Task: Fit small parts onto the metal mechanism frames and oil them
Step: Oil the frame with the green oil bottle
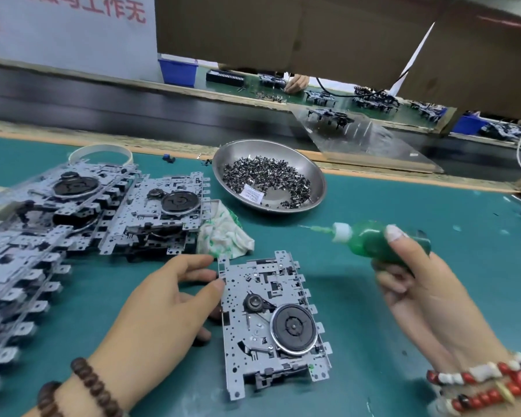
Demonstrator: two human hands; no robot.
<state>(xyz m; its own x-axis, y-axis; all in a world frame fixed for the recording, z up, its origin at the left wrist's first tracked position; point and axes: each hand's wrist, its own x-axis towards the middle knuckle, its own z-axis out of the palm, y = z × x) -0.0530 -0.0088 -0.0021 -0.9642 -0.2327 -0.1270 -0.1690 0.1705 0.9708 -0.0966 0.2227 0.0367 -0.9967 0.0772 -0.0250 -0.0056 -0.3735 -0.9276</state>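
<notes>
**Oil bottle raised, frame steadied on desk**

Grey perforated metal mechanism frame (271, 323) with a black flywheel lies flat on the teal desk (403, 311), front centre. Left hand (163, 308): grip pinching the frame's left edge, thumb on top, fingers curled beneath. Right hand (418, 284): grip curled round a green plastic oil bottle (370, 239) with white nozzle, held above the desk, tip pointing left (not touching the frame). Round steel dish (310, 164) of small dark parts (265, 176) behind. Stacked frames (103, 212) at left; stained white-green rag (223, 233) beside them
</notes>
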